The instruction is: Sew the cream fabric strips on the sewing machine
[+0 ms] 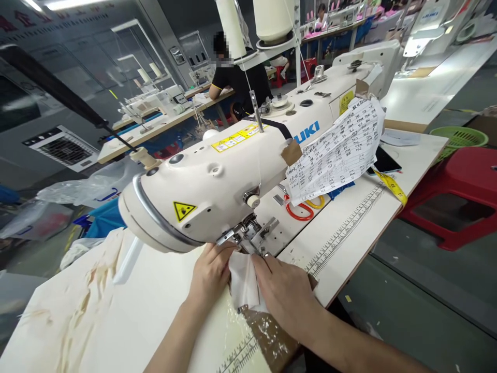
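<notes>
A piece of white fabric [244, 282] lies between my two hands, its far end by the needle area of a white sewing machine [233, 166]. My left hand [212, 272] grips the fabric's left edge close to the presser foot; its fingertips are partly hidden under the machine head. On the other side, my right hand [283, 287] holds the right edge, with fingers bent over the cloth near the metal attachment [264, 233]. The exact finger contact is partly covered by the hands themselves.
Orange-handled scissors [300, 211] lie behind the needle area. A handwritten sheet [337, 155] hangs on the machine, near a yellow tape measure [392, 187] and a phone [384, 161]. A red stool [462, 191] stands right. Another person [243, 85] sits at a table beyond.
</notes>
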`<move>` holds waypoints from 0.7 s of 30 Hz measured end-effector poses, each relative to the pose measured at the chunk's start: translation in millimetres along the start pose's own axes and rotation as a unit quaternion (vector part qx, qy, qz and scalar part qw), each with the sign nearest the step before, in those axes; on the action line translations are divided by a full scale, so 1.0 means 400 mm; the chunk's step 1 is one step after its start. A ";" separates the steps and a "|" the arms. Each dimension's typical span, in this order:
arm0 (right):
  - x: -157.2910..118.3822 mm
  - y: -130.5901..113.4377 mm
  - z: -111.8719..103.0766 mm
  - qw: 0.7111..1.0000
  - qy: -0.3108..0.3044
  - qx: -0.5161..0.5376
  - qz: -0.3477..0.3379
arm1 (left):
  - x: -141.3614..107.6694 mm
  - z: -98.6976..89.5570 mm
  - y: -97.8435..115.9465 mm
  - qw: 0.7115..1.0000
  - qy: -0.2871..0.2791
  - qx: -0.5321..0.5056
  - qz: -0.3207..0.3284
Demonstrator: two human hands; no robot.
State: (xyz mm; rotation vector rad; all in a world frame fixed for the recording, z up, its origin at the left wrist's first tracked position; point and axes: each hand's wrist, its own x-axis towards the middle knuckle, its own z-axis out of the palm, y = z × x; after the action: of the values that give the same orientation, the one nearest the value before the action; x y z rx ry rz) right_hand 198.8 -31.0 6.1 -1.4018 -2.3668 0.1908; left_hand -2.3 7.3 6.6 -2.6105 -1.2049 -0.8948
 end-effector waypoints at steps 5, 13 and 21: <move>-0.065 0.009 -0.007 0.997 0.067 0.022 0.002 | 0.006 -0.023 0.029 0.998 -0.053 -0.021 -0.011; -0.260 0.069 -0.045 0.989 0.027 0.145 -0.026 | 0.009 -0.013 0.122 0.988 -0.095 0.110 -0.046; -0.240 0.117 -0.051 0.990 0.059 0.091 -0.093 | -0.019 0.012 0.151 0.986 -0.095 0.103 -0.086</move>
State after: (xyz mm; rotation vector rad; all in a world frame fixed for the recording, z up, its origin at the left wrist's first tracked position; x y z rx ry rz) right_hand 286.3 -92.7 -13.9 -1.0723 -2.3018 0.2579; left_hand 40.2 -36.7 6.0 -2.4987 -1.5010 -0.5193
